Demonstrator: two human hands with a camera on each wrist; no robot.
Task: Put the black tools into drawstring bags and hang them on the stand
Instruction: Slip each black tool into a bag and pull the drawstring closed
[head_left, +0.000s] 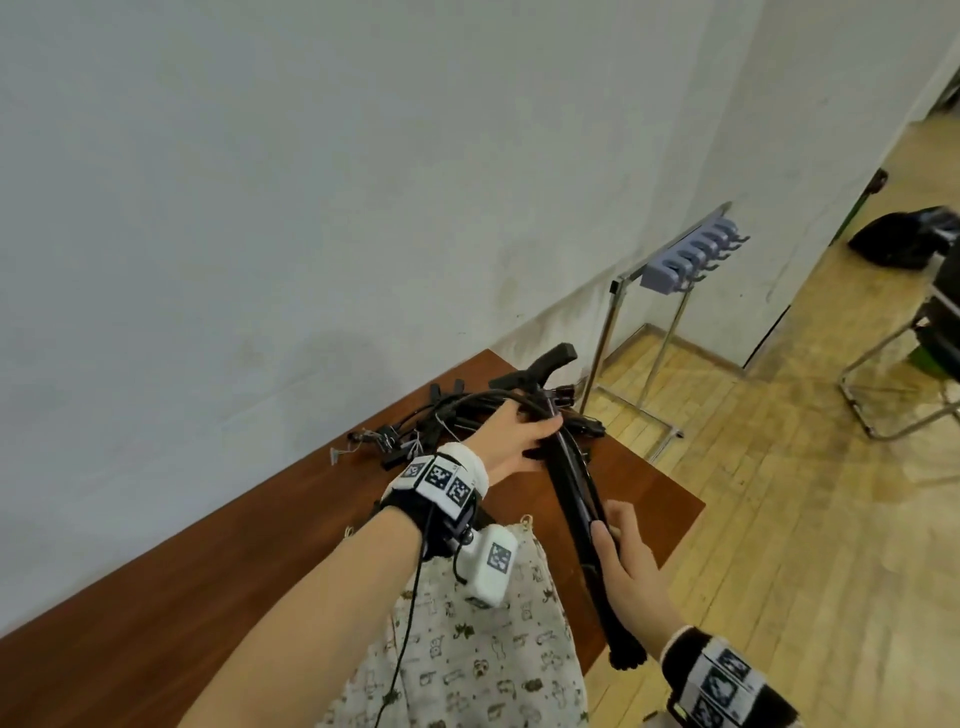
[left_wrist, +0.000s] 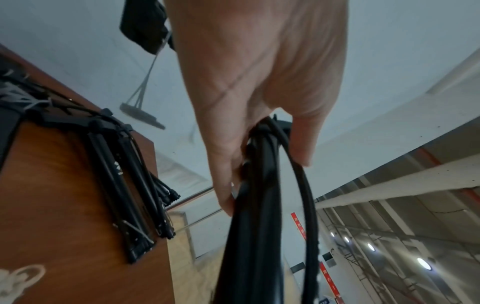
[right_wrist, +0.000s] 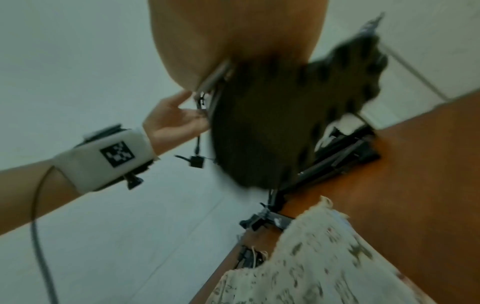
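A long black tool (head_left: 576, 488) with a handle on top and a looped cable is held slanted over the table's right end. My left hand (head_left: 524, 436) grips its upper part, fingers curled round shaft and cable (left_wrist: 259, 185). My right hand (head_left: 615, 535) grips it lower down, thumb lying along the shaft; the right wrist view shows the tool (right_wrist: 259, 127) blurred against the palm. A cream patterned drawstring bag (head_left: 467, 654) lies on the table beneath my left forearm. More black tools (head_left: 431, 421) lie piled by the wall. The metal stand (head_left: 685, 254) with grey hooks is on the floor beyond the table.
The brown wooden table (head_left: 156, 623) runs along a white wall, and its right edge drops to a wooden floor. A chair frame (head_left: 893, 395) and a dark bag (head_left: 904, 239) stand at the far right. Several folded black tools (left_wrist: 135, 195) rest near the table corner.
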